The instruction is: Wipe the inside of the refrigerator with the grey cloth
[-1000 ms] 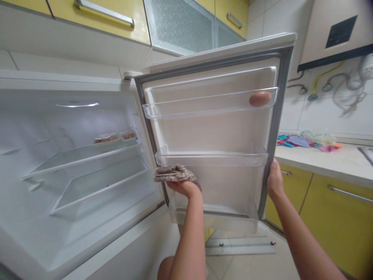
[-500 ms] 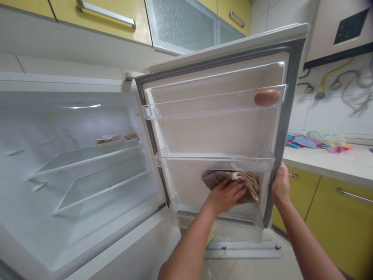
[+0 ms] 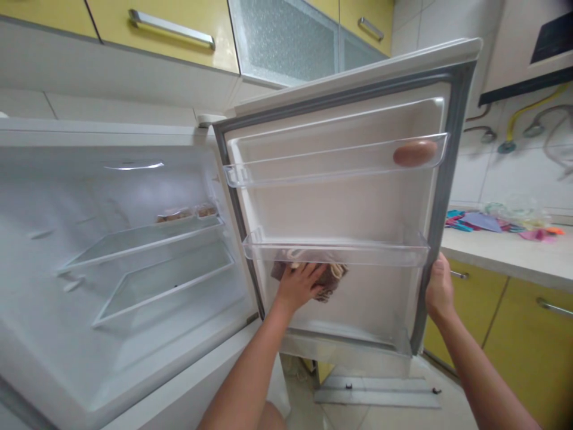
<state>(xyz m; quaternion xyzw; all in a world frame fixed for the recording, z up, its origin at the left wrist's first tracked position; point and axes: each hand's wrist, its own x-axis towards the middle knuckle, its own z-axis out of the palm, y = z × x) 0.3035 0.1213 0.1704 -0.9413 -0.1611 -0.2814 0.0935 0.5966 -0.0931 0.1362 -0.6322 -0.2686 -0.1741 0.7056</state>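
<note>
My left hand (image 3: pixel 299 286) presses a folded brown and cream cloth (image 3: pixel 333 280) against the inner face of the open fridge door (image 3: pixel 335 209), just under the middle door shelf (image 3: pixel 335 253). Its fingers are bent over the cloth, and part of the cloth shows through the clear plastic. My right hand (image 3: pixel 440 288) grips the door's outer edge, thumb up, with the other fingers hidden behind it. A brown egg (image 3: pixel 415 153) lies at the right end of the top door shelf (image 3: pixel 313 170).
Left stands the fridge interior with glass shelves (image 3: pixel 165 280) and small food packs (image 3: pixel 175 215). Yellow cabinets (image 3: pixel 170 36) hang above. At right is a counter (image 3: pixel 501 254) with coloured cloths (image 3: pixel 481 221). A pale panel (image 3: pixel 376 394) lies on the floor.
My left hand has slid the cloth leftward and slightly up along the inner door, to behind the middle shelf's lower edge. My right hand still holds the door edge. The view has shifted slightly.
</note>
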